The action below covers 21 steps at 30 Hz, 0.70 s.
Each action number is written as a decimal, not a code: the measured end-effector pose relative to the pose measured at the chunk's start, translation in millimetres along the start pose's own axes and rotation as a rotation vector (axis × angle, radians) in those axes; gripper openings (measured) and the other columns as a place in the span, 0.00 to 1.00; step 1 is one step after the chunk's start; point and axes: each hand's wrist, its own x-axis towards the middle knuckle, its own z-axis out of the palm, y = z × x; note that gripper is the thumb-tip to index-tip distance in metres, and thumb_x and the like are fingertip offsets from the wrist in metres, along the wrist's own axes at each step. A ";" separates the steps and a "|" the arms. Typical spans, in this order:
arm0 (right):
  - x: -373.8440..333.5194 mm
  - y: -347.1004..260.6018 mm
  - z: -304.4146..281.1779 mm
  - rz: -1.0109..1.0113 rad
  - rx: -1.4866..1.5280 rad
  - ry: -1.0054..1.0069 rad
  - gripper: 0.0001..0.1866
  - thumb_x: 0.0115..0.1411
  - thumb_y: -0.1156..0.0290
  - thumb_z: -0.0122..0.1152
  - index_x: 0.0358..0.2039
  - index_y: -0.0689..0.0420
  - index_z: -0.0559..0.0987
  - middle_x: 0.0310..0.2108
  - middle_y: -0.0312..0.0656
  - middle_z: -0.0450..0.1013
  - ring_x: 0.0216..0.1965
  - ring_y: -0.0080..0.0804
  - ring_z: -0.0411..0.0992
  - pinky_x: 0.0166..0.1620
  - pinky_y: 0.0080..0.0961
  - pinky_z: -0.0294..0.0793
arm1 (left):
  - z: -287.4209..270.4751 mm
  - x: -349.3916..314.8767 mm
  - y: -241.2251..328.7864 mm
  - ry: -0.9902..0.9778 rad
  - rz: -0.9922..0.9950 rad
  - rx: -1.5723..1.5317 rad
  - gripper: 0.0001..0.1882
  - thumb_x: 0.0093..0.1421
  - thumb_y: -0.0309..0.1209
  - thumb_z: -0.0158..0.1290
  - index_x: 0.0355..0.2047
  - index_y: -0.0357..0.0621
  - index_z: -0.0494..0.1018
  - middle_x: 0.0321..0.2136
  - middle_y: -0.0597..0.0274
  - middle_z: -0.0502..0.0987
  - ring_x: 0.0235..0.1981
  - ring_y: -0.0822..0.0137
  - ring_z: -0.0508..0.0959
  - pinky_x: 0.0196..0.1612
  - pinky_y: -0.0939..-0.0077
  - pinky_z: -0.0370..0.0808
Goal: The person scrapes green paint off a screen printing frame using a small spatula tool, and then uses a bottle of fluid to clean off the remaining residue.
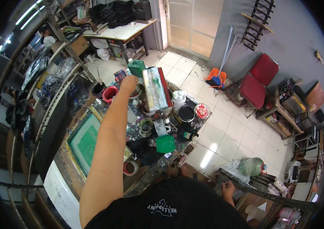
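My left hand [129,83] reaches far across the cluttered work table, its fingers closed over a paint tub [136,92]. What the fingers grip is hidden. Beside it are a green jerrycan [136,67], a red-rimmed pot [110,94] and a paint-smeared box with a red side [155,88]. Under my left forearm lies a green screen-printing frame [84,143]. Low at my right side hangs my right hand [228,187], fingers loosely bent and apart, with nothing visible in it, near a metal-edged rack [269,198].
On the table's right part stand a black-topped tub [186,113], a tub with red and white paint [202,110] and a green square container [165,143]. A red chair [256,82], an orange dustpan [215,77] and a large water bottle [250,166] are to the right. Shelving [60,82] borders the left.
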 end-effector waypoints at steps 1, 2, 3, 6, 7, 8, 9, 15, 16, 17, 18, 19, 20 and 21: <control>-0.4 0.5 -1.8 0.015 0.013 -0.001 0.14 0.55 0.68 0.73 0.27 0.61 0.74 0.20 0.46 0.72 0.22 0.42 0.72 0.30 0.37 0.71 | -3.8 -0.4 8.6 0.036 0.002 -0.006 0.11 0.60 0.30 0.56 0.40 0.42 0.83 0.34 0.44 0.83 0.40 0.45 0.83 0.46 0.53 0.79; 2.0 2.1 -0.1 -0.018 0.017 0.008 0.14 0.55 0.68 0.73 0.27 0.61 0.74 0.20 0.46 0.72 0.22 0.42 0.71 0.30 0.36 0.71 | -12.2 -5.3 9.3 0.071 -0.006 -0.002 0.12 0.60 0.30 0.56 0.42 0.41 0.83 0.33 0.44 0.83 0.39 0.45 0.83 0.45 0.53 0.79; 7.2 4.9 2.5 -0.054 0.023 0.016 0.14 0.55 0.68 0.73 0.27 0.61 0.75 0.20 0.46 0.72 0.22 0.41 0.71 0.30 0.36 0.71 | -25.4 -5.8 6.3 0.117 -0.012 -0.036 0.13 0.61 0.31 0.56 0.44 0.41 0.82 0.33 0.43 0.83 0.39 0.45 0.83 0.44 0.54 0.79; 21.1 11.1 12.3 -0.091 0.000 -0.001 0.14 0.54 0.68 0.73 0.27 0.61 0.75 0.20 0.47 0.72 0.22 0.42 0.72 0.30 0.36 0.72 | -83.8 -14.9 8.2 0.221 -0.082 -0.271 0.17 0.62 0.35 0.58 0.49 0.41 0.80 0.32 0.44 0.83 0.35 0.47 0.83 0.40 0.59 0.78; 21.2 17.7 12.7 -0.070 -0.025 0.002 0.14 0.54 0.68 0.74 0.27 0.61 0.75 0.20 0.47 0.72 0.23 0.43 0.72 0.30 0.36 0.72 | -111.8 -22.7 34.8 0.225 -0.124 -0.458 0.19 0.63 0.37 0.59 0.50 0.40 0.80 0.31 0.45 0.83 0.32 0.48 0.83 0.39 0.61 0.78; 24.3 21.3 16.5 -0.100 -0.029 0.001 0.15 0.54 0.68 0.74 0.28 0.61 0.75 0.21 0.47 0.73 0.23 0.43 0.73 0.31 0.37 0.73 | -148.2 -41.1 57.2 0.251 -0.133 -0.469 0.19 0.63 0.38 0.59 0.50 0.38 0.80 0.29 0.47 0.82 0.29 0.54 0.82 0.37 0.63 0.77; 29.2 27.7 22.4 -0.134 -0.037 -0.002 0.15 0.54 0.67 0.74 0.28 0.61 0.75 0.21 0.48 0.74 0.24 0.43 0.74 0.31 0.37 0.73 | -181.8 -64.9 76.6 0.278 -0.148 -0.480 0.21 0.64 0.40 0.59 0.50 0.37 0.80 0.27 0.49 0.82 0.26 0.59 0.81 0.34 0.66 0.76; 54.9 4.4 45.6 -0.225 -0.018 -0.136 0.16 0.55 0.61 0.73 0.29 0.61 0.78 0.24 0.49 0.76 0.27 0.46 0.76 0.34 0.38 0.76 | -220.3 -226.1 135.9 0.516 -0.303 -0.723 0.13 0.68 0.29 0.55 0.51 0.38 0.78 0.19 0.72 0.70 0.20 0.83 0.68 0.24 0.86 0.63; 59.5 -7.6 49.0 -0.249 -0.033 -0.167 0.16 0.55 0.61 0.73 0.29 0.61 0.79 0.24 0.49 0.76 0.27 0.45 0.77 0.34 0.38 0.76 | -206.6 -257.4 140.7 0.507 -0.367 -0.774 0.14 0.70 0.31 0.52 0.51 0.36 0.78 0.18 0.73 0.68 0.19 0.84 0.65 0.23 0.85 0.60; 65.1 -18.7 51.4 -0.253 -0.032 -0.211 0.16 0.55 0.60 0.73 0.30 0.61 0.79 0.24 0.48 0.76 0.27 0.44 0.77 0.34 0.37 0.76 | -182.1 -288.1 142.3 0.505 -0.433 -0.830 0.15 0.72 0.33 0.50 0.50 0.35 0.77 0.17 0.75 0.65 0.18 0.84 0.63 0.21 0.85 0.58; 69.2 -25.8 53.2 -0.254 -0.034 -0.252 0.16 0.56 0.60 0.73 0.30 0.60 0.79 0.24 0.48 0.77 0.27 0.44 0.77 0.34 0.37 0.76 | -157.2 -314.0 145.2 0.486 -0.410 -0.962 0.18 0.74 0.36 0.46 0.50 0.34 0.77 0.17 0.75 0.64 0.17 0.84 0.61 0.21 0.85 0.56; 73.6 -33.1 54.4 -0.257 -0.035 -0.295 0.16 0.56 0.60 0.73 0.30 0.60 0.80 0.24 0.48 0.77 0.27 0.43 0.77 0.34 0.36 0.76 | -133.8 -339.3 149.4 0.471 -0.388 -1.091 0.21 0.76 0.39 0.43 0.50 0.32 0.77 0.17 0.76 0.63 0.17 0.84 0.60 0.21 0.85 0.55; 77.3 -41.7 53.0 -0.253 -0.040 -0.345 0.16 0.56 0.59 0.72 0.31 0.60 0.80 0.24 0.47 0.77 0.27 0.42 0.77 0.34 0.36 0.76 | -114.2 -362.4 159.8 0.433 -0.482 -1.207 0.24 0.76 0.42 0.40 0.50 0.33 0.77 0.17 0.76 0.61 0.17 0.84 0.59 0.21 0.85 0.54; 81.5 -51.1 50.2 -0.250 -0.045 -0.394 0.16 0.57 0.59 0.72 0.31 0.60 0.80 0.25 0.47 0.77 0.27 0.41 0.77 0.34 0.36 0.76 | -97.1 -383.2 171.5 0.394 -0.577 -1.320 0.27 0.77 0.45 0.37 0.51 0.34 0.77 0.17 0.77 0.60 0.18 0.84 0.59 0.22 0.85 0.52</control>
